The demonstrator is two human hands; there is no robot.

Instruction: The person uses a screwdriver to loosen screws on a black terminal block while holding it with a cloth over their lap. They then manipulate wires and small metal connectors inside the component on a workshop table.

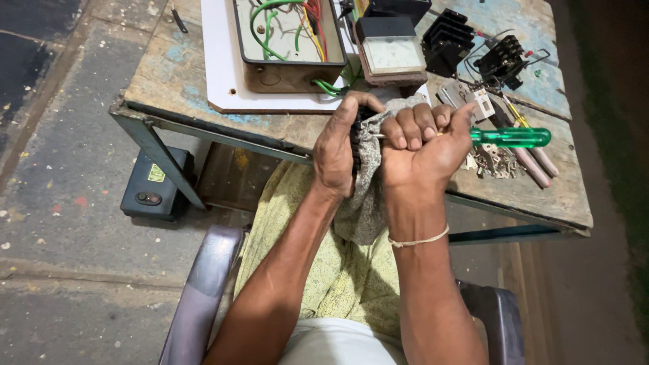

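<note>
Cloth (365,203), grey and limp, is wrapped around a small black ribbed part (355,145) that is clamped in the left hand (336,152) above the lap, just in front of the worn wooden table (177,76). A green-handled screwdriver (508,137) is gripped in the clenched right hand (419,145), its shaft directed at the part. The part is judged rigid and light; the cloth likely prevents slipping, so its edges are best held.

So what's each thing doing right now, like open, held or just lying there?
Left hand: gripping a black part wrapped in grey cloth.
Right hand: fisted around green-handled screwdriver.
Metal box: open, wires showing.
Pliers: lying on table.
</note>
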